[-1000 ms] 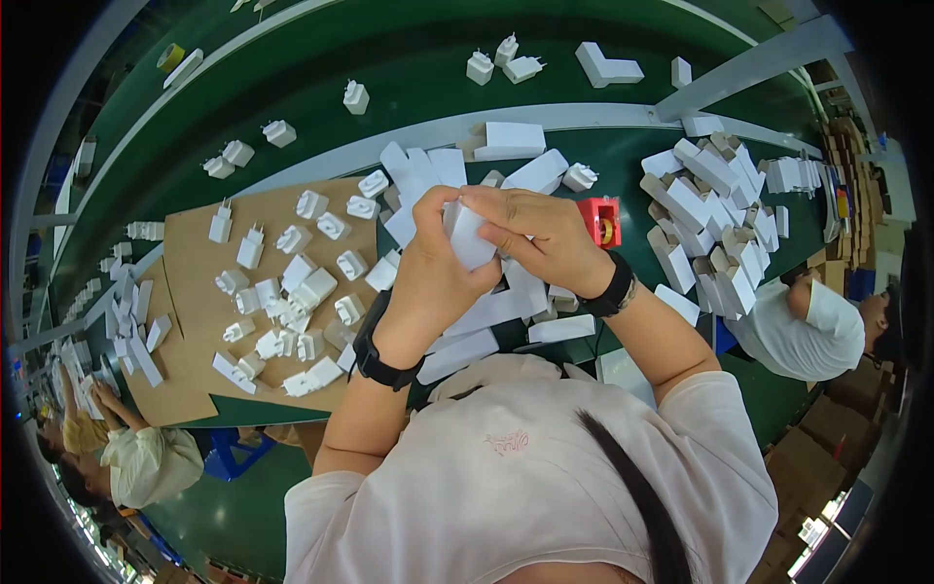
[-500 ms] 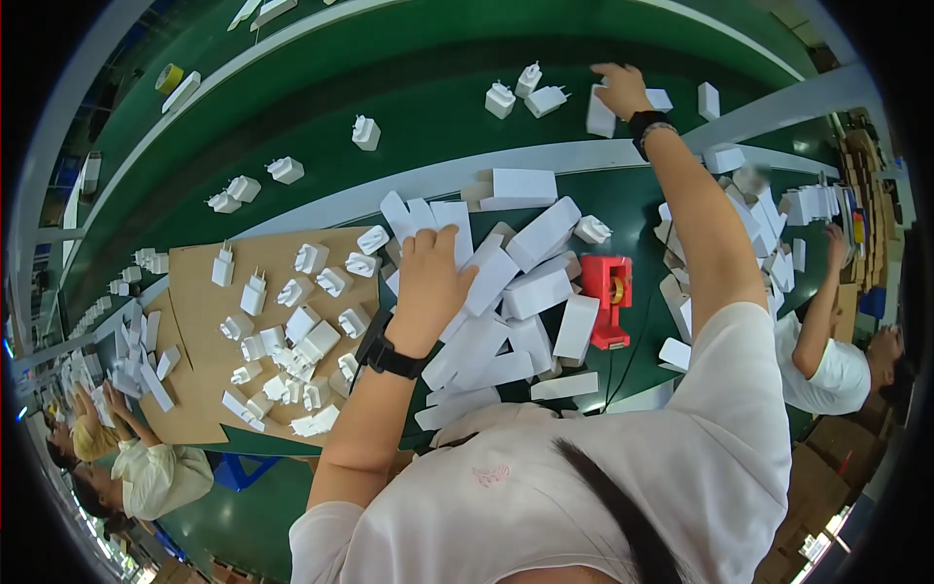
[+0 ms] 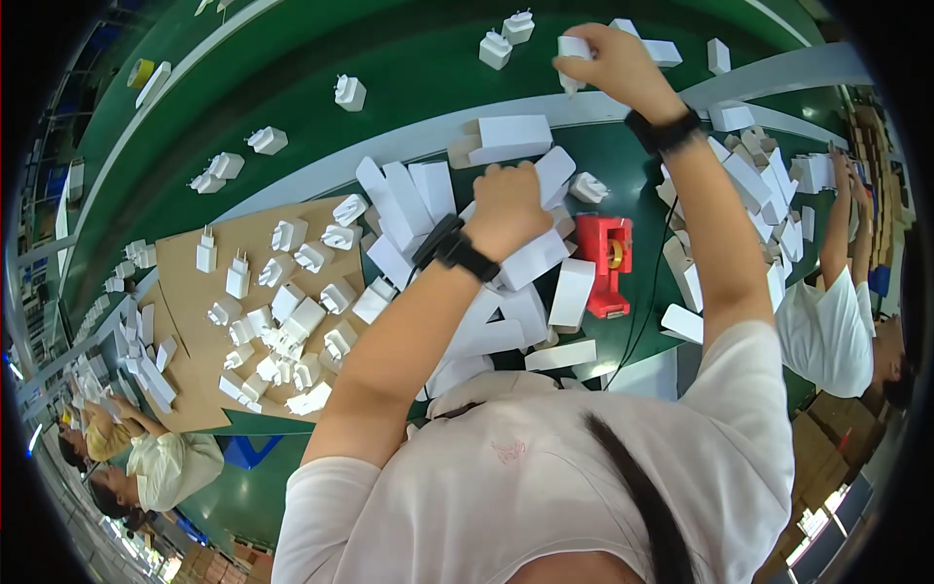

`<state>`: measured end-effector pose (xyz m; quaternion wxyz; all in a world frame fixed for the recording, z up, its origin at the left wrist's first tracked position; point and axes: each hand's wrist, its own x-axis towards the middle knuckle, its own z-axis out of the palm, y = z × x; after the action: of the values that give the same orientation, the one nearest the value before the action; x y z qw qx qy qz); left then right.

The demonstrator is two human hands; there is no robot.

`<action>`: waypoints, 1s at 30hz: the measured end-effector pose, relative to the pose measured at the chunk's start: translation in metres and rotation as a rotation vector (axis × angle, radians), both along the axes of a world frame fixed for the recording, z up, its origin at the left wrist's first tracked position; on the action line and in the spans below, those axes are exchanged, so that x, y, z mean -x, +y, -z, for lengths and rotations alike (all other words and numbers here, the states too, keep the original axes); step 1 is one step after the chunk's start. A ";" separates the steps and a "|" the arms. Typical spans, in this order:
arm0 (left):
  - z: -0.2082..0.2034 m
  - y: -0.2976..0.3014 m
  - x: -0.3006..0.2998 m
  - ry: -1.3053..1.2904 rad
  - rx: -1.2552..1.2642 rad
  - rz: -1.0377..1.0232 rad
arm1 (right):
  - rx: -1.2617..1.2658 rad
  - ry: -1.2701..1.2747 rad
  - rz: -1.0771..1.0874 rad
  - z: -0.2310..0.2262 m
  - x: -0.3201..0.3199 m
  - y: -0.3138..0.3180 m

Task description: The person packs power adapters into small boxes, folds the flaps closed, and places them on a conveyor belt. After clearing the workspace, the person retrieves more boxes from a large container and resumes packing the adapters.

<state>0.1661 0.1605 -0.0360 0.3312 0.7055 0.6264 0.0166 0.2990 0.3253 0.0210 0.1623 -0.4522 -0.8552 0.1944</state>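
Note:
My right hand (image 3: 613, 66) is closed around a white plug charger (image 3: 572, 83) over the green belt. Two more chargers (image 3: 494, 51) stand to its left. My left hand (image 3: 508, 206), its fingers curled down, is on the heap of white cardboard boxes (image 3: 520, 316); whatever is under its fingers is hidden. Just right of it, an open box (image 3: 555, 173) leans on the heap. A single charger (image 3: 588, 188) lies right of that box.
Many chargers lie on a brown cardboard sheet (image 3: 185, 282) at left. A red tape dispenser (image 3: 603, 268) stands right of the heap. More boxes (image 3: 749, 180) are piled further right, near a co-worker (image 3: 827, 331). Other people sit at far left.
My left hand has moved right across the boxes, its fingers now curled. My right hand has taken one charger from the group of three on the belt. The view has shifted slightly.

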 end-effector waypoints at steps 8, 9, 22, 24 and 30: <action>-0.053 -0.055 0.069 -1.802 0.489 -0.578 | 0.828 1.299 -0.044 -0.056 -0.029 -0.121; -0.051 -0.062 0.071 -1.933 0.576 -0.560 | 0.868 1.319 -0.039 -0.055 -0.023 -0.130; -0.084 -0.092 0.058 -1.156 -0.047 -0.468 | 0.405 0.969 -0.239 -0.087 -0.005 -0.168; -0.087 -0.093 0.058 -1.082 -0.106 -0.435 | 0.440 1.025 -0.236 -0.088 0.001 -0.173; -0.091 -0.087 0.056 -1.325 -0.020 -0.358 | 0.201 0.687 -0.400 -0.079 0.000 -0.160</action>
<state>0.1099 0.0732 0.0554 0.6300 0.4352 0.3983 0.5049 0.2988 0.1656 0.1004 0.3524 -0.1995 -0.7991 0.4444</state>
